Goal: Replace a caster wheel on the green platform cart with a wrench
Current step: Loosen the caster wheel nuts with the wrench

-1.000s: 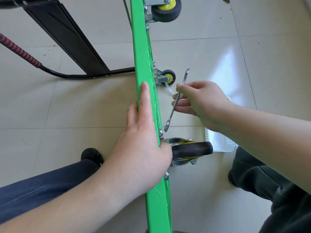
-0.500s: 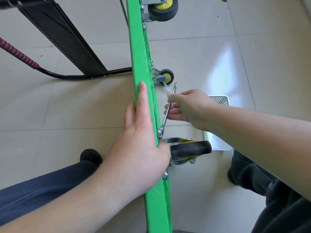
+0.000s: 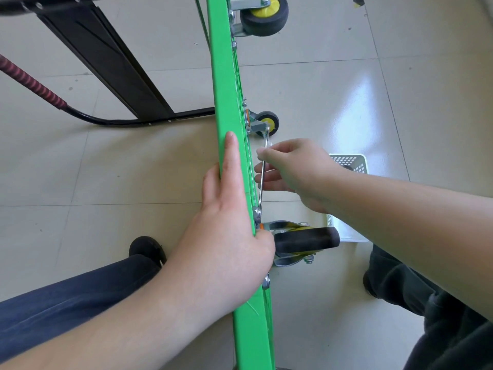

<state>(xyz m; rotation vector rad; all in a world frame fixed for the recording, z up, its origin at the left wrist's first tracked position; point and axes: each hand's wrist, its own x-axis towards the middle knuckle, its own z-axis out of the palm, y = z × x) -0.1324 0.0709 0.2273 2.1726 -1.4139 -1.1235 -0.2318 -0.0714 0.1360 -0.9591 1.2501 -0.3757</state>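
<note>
the green platform cart (image 3: 226,108) stands on edge, running near to far through the middle of the scene. the left hand (image 3: 226,222) lies across its top edge, fingers straight, thumb hooked beside the near caster wheel (image 3: 306,239). the right hand (image 3: 290,172) pinches the wrench (image 3: 262,180) at mid-shank; its near end sits at a bolt (image 3: 256,211) by the caster plate. the wrench looks thin, stiff and slick: grip nearer the far end for leverage. the deck looks rigid but tippable, so brace it.

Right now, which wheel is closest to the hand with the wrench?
The black wheel nearest the camera, just below the right hand pinching the wrench. The two wheels with yellow hubs sit farther up the green cart.
</note>
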